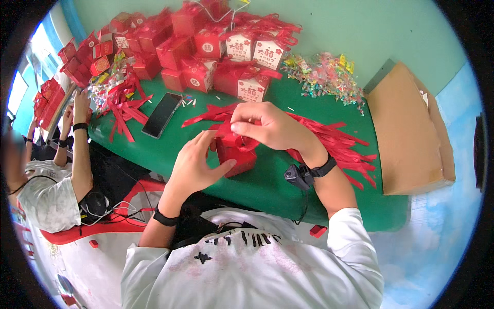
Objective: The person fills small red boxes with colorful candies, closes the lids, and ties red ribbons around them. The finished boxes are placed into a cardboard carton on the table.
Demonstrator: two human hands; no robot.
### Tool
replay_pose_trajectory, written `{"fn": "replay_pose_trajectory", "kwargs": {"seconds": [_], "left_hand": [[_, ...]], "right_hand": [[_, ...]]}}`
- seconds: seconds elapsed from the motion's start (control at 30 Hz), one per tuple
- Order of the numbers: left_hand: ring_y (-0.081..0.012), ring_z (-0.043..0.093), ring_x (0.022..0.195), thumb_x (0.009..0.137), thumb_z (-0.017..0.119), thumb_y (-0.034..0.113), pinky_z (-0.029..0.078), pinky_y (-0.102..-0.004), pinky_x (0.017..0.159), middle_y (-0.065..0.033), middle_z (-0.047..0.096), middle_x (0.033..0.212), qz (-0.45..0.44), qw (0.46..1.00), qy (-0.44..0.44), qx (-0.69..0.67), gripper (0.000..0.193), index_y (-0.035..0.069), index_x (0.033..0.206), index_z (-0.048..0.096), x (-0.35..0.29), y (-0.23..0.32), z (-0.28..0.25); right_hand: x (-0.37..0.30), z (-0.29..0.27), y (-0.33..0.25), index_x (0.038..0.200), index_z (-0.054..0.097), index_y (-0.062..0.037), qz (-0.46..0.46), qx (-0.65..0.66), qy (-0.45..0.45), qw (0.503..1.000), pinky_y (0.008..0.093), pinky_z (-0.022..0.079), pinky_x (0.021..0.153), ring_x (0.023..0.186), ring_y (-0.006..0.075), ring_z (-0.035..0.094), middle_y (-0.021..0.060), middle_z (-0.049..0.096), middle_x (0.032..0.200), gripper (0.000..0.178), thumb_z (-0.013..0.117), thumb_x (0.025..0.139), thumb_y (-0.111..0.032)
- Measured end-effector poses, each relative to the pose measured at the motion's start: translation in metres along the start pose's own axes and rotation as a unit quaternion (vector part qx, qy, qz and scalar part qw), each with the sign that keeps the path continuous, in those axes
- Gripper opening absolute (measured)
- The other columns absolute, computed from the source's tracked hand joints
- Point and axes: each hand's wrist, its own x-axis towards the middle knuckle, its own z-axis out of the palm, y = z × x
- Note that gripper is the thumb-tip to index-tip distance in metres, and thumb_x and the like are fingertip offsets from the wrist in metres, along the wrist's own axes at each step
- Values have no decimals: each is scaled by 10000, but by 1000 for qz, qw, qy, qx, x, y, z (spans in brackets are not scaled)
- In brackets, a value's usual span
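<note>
A small red gift box [241,160] stands near the front edge of the green table, right before me. My left hand [193,164] steadies it from the left, the thumb along its near side and the fingertips behind its top. Over the box my right hand [270,126] is closed in a pinch at the red ribbon [246,142] looped on its top. What exactly lies between those fingertips is partly hidden. Loose red ribbon strips [334,147] fan out to the right of the box, and more stick out behind it.
Finished-looking red and white gift boxes [206,49] are stacked at the back. Wrapped candies [329,77] lie in a pile at back right, beside an open cardboard box [409,134]. A black phone [162,115] rests left of centre. At far left a co-worker's arm [81,134] reaches over the table.
</note>
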Motion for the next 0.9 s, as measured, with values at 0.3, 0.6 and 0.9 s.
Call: {"fn": "replay_pose_trajectory", "kwargs": {"seconds": [0.3,0.6,0.9], "left_hand": [[-297,666,973,836,869,155,549,-407,929,-174,644,1095,19,989,43,-137,649,10,1314,455,-14,-35,7],[-299,642,1011,853,879,237,535,-408,955,-174,604,1198,32,988,45,-145,675,8,1328,457,-13,-33,9],[-193,635,997,1006,634,28,524,-364,923,-134,660,1130,-34,943,56,-328,357,-12,1338,510,-5,-33,7]], "right_hand": [[11,26,30,971,690,17,-58,-113,-16,992,421,514,938,1045,314,654,128,669,1087,183,680,987,-165],[12,36,38,985,705,26,-66,-107,-15,992,445,526,939,1047,349,664,162,683,1069,204,699,954,-176],[14,41,41,949,733,20,-79,-112,0,991,488,547,923,1020,415,677,216,699,1038,222,713,876,-190]]}}
